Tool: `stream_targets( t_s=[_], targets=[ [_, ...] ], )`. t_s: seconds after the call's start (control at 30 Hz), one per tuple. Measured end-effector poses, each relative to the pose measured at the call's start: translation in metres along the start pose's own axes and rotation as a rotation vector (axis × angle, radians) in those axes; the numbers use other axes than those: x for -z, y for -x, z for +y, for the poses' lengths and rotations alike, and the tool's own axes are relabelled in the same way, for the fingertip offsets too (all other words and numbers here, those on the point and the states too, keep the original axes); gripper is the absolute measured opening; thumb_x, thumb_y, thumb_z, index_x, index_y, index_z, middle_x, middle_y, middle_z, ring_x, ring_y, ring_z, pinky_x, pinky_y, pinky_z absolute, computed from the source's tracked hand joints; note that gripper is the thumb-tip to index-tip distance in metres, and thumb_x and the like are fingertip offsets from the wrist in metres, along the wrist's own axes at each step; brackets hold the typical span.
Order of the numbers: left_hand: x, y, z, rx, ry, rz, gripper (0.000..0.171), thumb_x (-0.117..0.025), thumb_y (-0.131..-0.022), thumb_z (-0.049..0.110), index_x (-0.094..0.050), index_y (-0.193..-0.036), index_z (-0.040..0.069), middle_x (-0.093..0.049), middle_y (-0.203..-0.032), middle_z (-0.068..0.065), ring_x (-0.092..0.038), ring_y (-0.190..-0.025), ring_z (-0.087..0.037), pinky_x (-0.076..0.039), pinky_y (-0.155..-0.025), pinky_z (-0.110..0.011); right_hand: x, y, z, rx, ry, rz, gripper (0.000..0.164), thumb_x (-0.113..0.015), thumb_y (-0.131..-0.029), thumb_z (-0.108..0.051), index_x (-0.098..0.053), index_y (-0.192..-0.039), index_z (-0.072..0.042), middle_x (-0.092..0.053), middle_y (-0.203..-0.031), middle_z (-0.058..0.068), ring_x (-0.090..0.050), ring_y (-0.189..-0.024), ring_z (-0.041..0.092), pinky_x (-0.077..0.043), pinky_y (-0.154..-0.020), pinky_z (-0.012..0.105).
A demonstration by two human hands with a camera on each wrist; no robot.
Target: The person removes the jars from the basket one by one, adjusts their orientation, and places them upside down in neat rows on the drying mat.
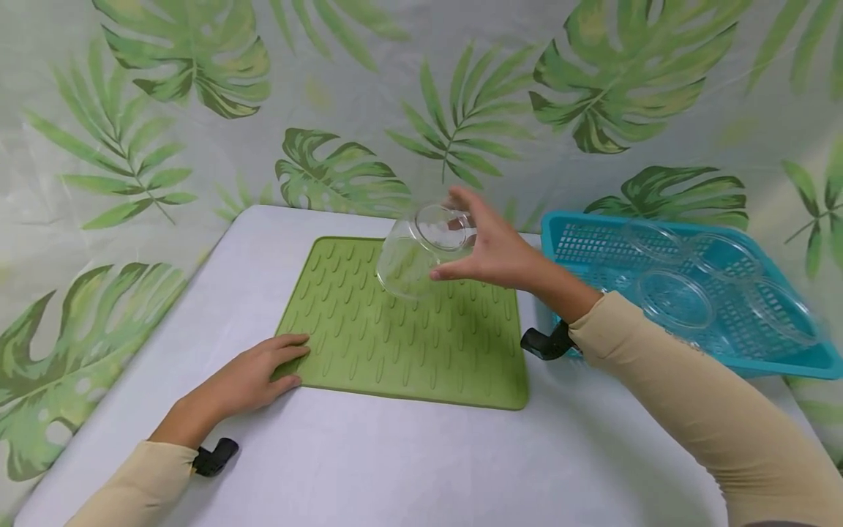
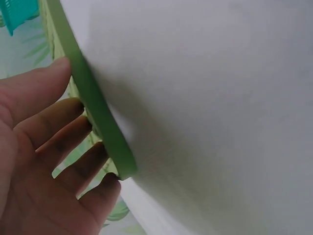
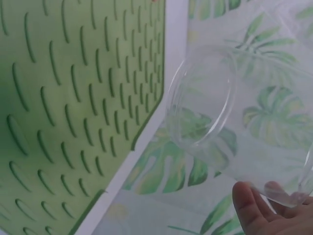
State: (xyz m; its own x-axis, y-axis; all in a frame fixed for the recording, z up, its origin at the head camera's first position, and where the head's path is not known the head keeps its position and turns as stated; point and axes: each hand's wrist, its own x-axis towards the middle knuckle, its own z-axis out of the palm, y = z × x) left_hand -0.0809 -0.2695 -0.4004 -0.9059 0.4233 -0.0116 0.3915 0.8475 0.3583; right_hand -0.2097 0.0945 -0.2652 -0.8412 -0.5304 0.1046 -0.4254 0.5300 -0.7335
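Observation:
My right hand (image 1: 497, 249) grips a clear bowl (image 1: 402, 260) by its narrower base end, thumb and fingers spread on either side. The bowl is tilted on its side above the green ridged mat (image 1: 369, 344), its wide mouth facing left. Seen in the right wrist view, the see-through bowl (image 3: 203, 105) reaches leftward from the fingertips (image 3: 244, 196). My left hand (image 1: 253, 373) rests at the mat's front left corner. In the left wrist view, its loosely extended fingers and thumb (image 2: 51, 81) touch the mat's edge (image 2: 98, 105).
On the right stands a blue-green plastic basket (image 1: 556, 227) with several clear round bowls (image 1: 675, 300) inside. A white cloth (image 1: 395, 468) covers the table. Behind it hangs a leaf-patterned curtain (image 1: 461, 29). Each wrist carries a small black camera mount (image 1: 545, 342).

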Motion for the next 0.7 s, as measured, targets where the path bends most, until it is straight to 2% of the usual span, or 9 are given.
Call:
stream_targets(
  t_s=[0.2,0.3,0.37,0.5,0.7],
  targets=[
    [0.0,0.001,0.0,-0.002,0.002,-0.01,0.046,-0.07,-0.091,0.014,-0.061,-0.132,-0.004,-0.052,-0.146,-0.02,-0.049,-0.134,-0.043,-0.044,-0.107,-0.058,-0.001,-0.01,0.001,-0.026,0.041,-0.016,0.116,-0.089,-0.073,-0.033,-0.012,-0.159,-0.016,-0.029,-0.162,0.009,-0.043,-0.142,0.028,-0.046,-0.107,0.053],
    [-0.001,0.002,-0.001,-0.01,-0.016,-0.005,0.045,-0.07,-0.091,0.013,-0.061,-0.131,-0.005,-0.052,-0.145,-0.021,-0.049,-0.133,-0.043,-0.045,-0.107,-0.057,-0.005,-0.019,-0.002,-0.01,0.045,-0.003,0.114,-0.088,-0.073,-0.034,-0.016,-0.159,-0.017,-0.031,-0.161,0.009,-0.044,-0.141,0.028,-0.047,-0.107,0.053],
    [-0.001,0.002,-0.001,-0.018,-0.025,0.004,0.045,-0.07,-0.09,0.013,-0.061,-0.13,-0.006,-0.052,-0.144,-0.022,-0.05,-0.132,-0.043,-0.046,-0.106,-0.057,-0.01,-0.027,-0.004,0.013,0.043,-0.007,0.112,-0.087,-0.074,-0.035,-0.016,-0.159,-0.017,-0.031,-0.161,0.01,-0.043,-0.142,0.03,-0.047,-0.106,0.053],
    [-0.001,0.0,-0.001,-0.029,-0.024,0.022,0.044,-0.07,-0.09,0.013,-0.062,-0.129,-0.005,-0.053,-0.143,-0.022,-0.052,-0.131,-0.043,-0.046,-0.105,-0.057,-0.022,-0.042,-0.006,0.042,0.034,-0.016,0.11,-0.086,-0.076,-0.036,-0.016,-0.159,-0.018,-0.033,-0.16,0.011,-0.041,-0.142,0.031,-0.046,-0.107,0.048],
    [-0.002,0.0,0.0,-0.02,-0.007,0.014,0.043,-0.069,-0.091,0.012,-0.061,-0.13,-0.005,-0.052,-0.144,-0.021,-0.051,-0.132,-0.043,-0.046,-0.106,-0.057,-0.041,-0.057,-0.006,0.033,-0.003,-0.028,0.115,-0.089,-0.072,-0.035,-0.016,-0.159,-0.019,-0.035,-0.159,0.008,-0.04,-0.143,0.029,-0.043,-0.112,0.05]
  ],
)
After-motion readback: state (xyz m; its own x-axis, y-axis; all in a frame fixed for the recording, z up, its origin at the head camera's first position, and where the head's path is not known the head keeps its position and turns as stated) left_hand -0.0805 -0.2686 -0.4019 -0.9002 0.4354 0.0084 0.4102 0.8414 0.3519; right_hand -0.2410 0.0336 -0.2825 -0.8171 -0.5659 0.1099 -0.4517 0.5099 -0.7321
